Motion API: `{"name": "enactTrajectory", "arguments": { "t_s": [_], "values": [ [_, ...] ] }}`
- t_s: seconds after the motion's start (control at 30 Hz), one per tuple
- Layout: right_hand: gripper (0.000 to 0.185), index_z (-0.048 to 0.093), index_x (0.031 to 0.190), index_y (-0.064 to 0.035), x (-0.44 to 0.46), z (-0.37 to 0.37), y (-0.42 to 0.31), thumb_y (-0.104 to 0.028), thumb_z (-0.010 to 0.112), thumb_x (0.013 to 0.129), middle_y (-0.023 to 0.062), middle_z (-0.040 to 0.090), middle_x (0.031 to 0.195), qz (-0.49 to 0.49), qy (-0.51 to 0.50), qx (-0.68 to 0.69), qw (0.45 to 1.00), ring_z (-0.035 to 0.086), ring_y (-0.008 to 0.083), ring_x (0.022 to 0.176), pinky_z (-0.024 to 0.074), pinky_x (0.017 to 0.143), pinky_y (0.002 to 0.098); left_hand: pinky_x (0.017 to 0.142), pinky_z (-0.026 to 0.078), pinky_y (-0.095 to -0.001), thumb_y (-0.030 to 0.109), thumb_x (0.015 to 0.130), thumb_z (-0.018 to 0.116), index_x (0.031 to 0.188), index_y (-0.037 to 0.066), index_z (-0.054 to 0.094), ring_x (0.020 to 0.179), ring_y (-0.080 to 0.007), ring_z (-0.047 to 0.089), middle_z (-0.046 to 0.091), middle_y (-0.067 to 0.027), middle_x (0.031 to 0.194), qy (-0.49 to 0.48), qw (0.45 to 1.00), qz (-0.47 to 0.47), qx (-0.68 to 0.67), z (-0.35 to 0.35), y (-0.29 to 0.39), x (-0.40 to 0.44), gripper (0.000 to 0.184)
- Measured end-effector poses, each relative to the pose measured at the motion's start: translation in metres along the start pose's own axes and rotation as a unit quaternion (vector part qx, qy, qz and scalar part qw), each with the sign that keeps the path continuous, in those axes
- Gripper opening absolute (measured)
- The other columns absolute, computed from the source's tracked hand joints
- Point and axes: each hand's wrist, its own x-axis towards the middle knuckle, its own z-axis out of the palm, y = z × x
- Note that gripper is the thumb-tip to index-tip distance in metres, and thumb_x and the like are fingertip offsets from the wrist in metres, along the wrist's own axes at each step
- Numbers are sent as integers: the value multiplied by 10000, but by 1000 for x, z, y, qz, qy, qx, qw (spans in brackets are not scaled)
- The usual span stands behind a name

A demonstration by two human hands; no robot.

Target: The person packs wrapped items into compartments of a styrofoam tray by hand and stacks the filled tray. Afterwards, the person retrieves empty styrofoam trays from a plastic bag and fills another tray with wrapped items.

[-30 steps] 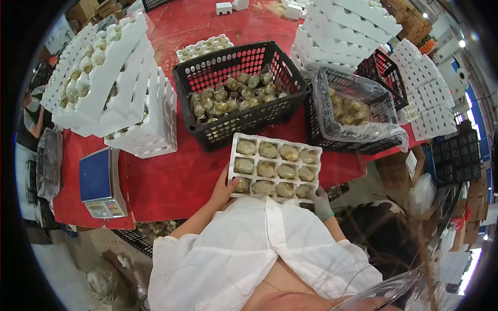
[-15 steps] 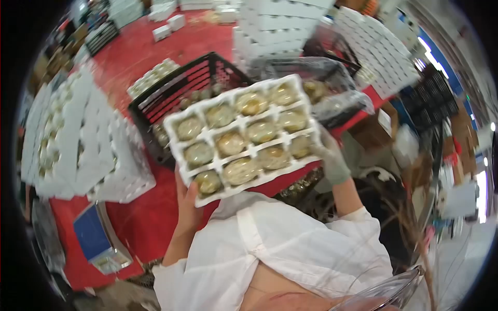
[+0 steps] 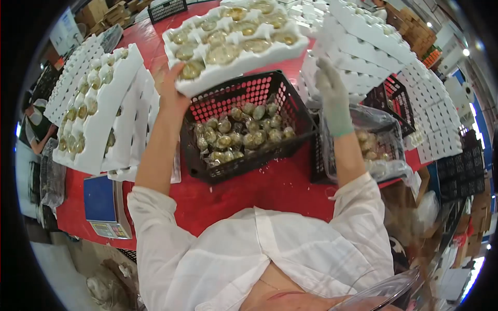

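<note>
Red tabletop [image 3: 249, 199], middle part covered by crates and trays. White tray stacks: one near left [image 3: 137, 98], one near right [image 3: 358, 54], both leaning in the wide view. Tiers overlap; count of trays uncertain.

Two near crates, both black: a slatted crate [image 3: 249, 167] at centre, and a lined crate [image 3: 317, 163] to its right, clear plastic over its rim, partly hidden by the right forearm.

One white foam tray [image 3: 244, 70] held out over the centre crate's far rim, tilted. Thick walls, square-cut cells, four columns by three rows. Underside hidden; cannot tell whether it rests on anything. Far edge close to the top of view.

One scale [image 3: 99, 199], blue plate, at left.

Left hand [image 3: 174, 88]: grip clamped on the tray's near left corner, thumb on top. Right hand [image 3: 332, 93]: pale glove, fingers straight, clear of the tray, before the right stack; contact there cannot be told.

Eggs [image 3: 223, 53] in tray: twelve, glossy, mottled green-brown. Loose eggs [image 3: 254, 139] in the centre crate overlap, too heaped to count.
</note>
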Motion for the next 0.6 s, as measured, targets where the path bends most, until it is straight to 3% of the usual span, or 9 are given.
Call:
{"name": "enactTrajectory", "arguments": {
  "t_s": [0.1,0.13,0.17,0.33,0.4,0.43,0.47,0.5,0.6],
  "values": [
    [428,587,1189,-22,-53,7,37,-173,688,801,180,553,1247,-108,-73,-204,970,545,315,1126,433,958,366,809,563,-436,136,864,645,1166,99,551,942,-265,654,646,-86,1072,-5,1000,-5,-1,-41,-2,73,318],
    [358,614,1123,-11,-64,12,65,-114,675,786,177,561,1208,-90,-88,-229,965,542,304,1129,431,949,362,819,557,-412,132,836,677,1173,73,553,947,-256,652,643,-89,1076,16,999,-2,44,-57,-5,103,364],
    [373,621,1147,-48,-75,17,87,-122,684,786,177,557,1221,-81,-102,-197,972,536,338,1128,433,973,385,830,550,-388,127,809,709,1181,46,556,952,-247,649,640,-91,1079,36,995,-1,91,-67,-10,125,411],
    [326,638,1085,-59,-88,30,111,-146,700,776,143,571,1201,-34,-146,-260,954,551,336,1077,476,891,395,850,528,-388,200,821,681,1196,23,574,1004,-253,632,649,-127,1075,73,966,54,243,-112,-43,200,428],
    [330,643,1075,-77,-82,34,115,-151,705,759,116,590,1169,-45,-144,-290,945,575,331,1013,493,828,405,860,532,-400,125,803,687,1288,147,504,1082,-269,593,590,-113,1190,46,916,64,394,-138,-53,230,519],
    [330,643,1075,-77,-79,38,117,-151,705,759,116,590,1169,-40,-142,-288,946,575,331,1013,493,828,405,865,534,-406,87,794,690,1334,208,470,1121,-277,574,561,-106,1247,31,882,69,465,-155,-57,246,595],
    [334,642,1077,-82,-78,40,118,-152,705,757,105,599,1148,-30,-145,-298,943,584,327,989,497,814,407,955,479,-395,66,740,714,1342,203,471,1167,-311,536,544,-143,1277,-39,563,186,804,-174,-53,249,664],
    [338,641,1080,-86,-77,42,117,-153,705,754,94,608,1128,-20,-149,-308,939,593,323,966,501,800,408,955,479,-395,66,740,714,1342,203,471,1167,-311,536,544,-143,1277,-43,563,181,805,-188,-64,258,664],
    [344,640,1083,-96,-74,45,114,-145,703,748,80,623,1075,-4,-158,-323,933,607,308,915,509,759,401,870,515,-448,250,830,684,1269,50,525,1027,-278,621,629,-134,1155,-64,823,166,539,-167,-78,239,507]
  ]
}}
